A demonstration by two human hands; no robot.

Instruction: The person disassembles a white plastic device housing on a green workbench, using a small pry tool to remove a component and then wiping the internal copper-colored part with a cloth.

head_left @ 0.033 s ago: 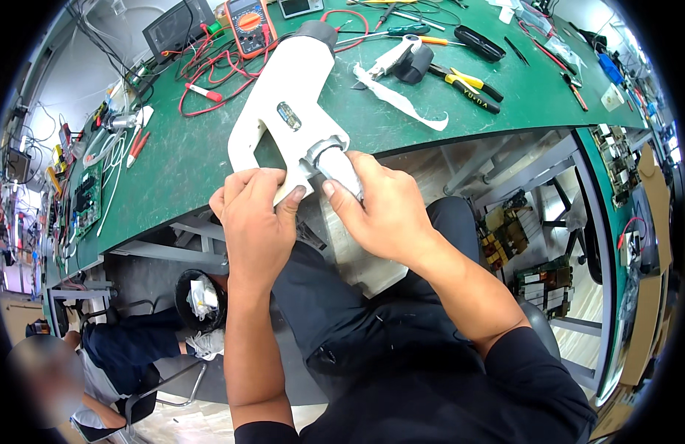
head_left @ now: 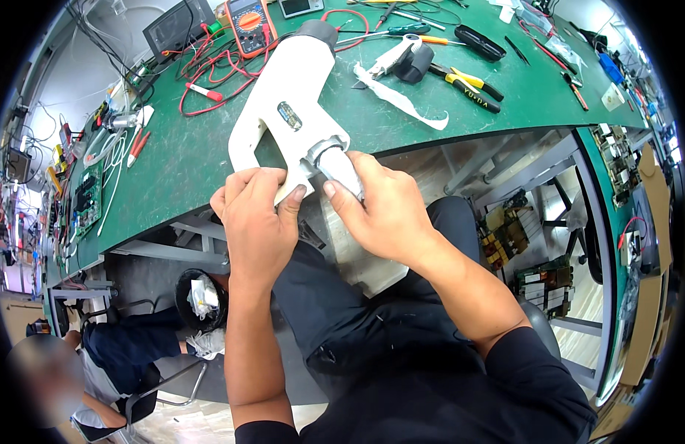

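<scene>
A white plastic handheld device [head_left: 292, 83], with a dark grey cap at its far end and a loop-shaped handle, rests partly on the green bench and juts over its front edge. My left hand [head_left: 257, 211] is closed on the handle's near end, thumb on top. Closed around a grey-white rounded part [head_left: 339, 170] is my right hand [head_left: 387, 211]; that part sits at the device's round near opening. Its lower end is hidden by my fingers, so I cannot tell how far in it goes. A small dark label [head_left: 289, 115] lies on the device's side.
On the green bench [head_left: 179, 155] lie an orange multimeter [head_left: 250, 26] with red leads, yellow-black pliers [head_left: 468, 85], a white strip [head_left: 409, 103], and a black case [head_left: 479, 43]. A circuit board [head_left: 88, 194] is at left. Below stand a bin [head_left: 202, 296] and a seated person [head_left: 120, 355].
</scene>
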